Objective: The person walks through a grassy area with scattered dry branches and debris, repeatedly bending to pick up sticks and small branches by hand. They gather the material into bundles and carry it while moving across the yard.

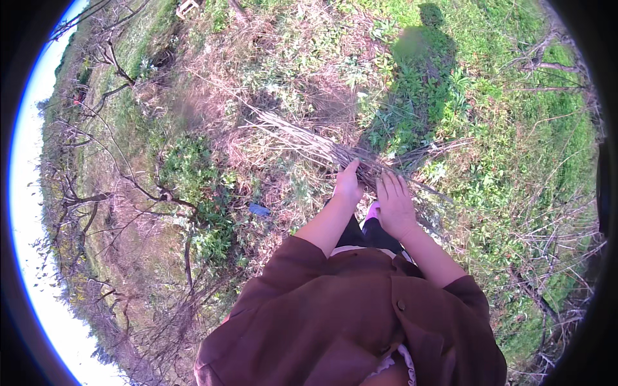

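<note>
A long bundle of thin dry sticks [321, 144] lies slantwise before me, its thin ends spread toward the upper left. My left hand [349, 184] grips the bundle near its middle, thumb on top and the other fingers hidden beneath. Just to the right, my right hand [396, 202] rests against the sticks with its fingers extended over the near edge; whether it also grips them I cannot tell. More thin twigs [434, 150] lie on the growth to the right of the bundle.
Leafless branches [164, 197] reach in from the left, and more bare branches [555, 65] stand at the right. A blue object [259, 209] lies on the ground left of my feet. A small wooden stool-like thing [187, 7] is at the upper left. Weeds and dry grass surround me.
</note>
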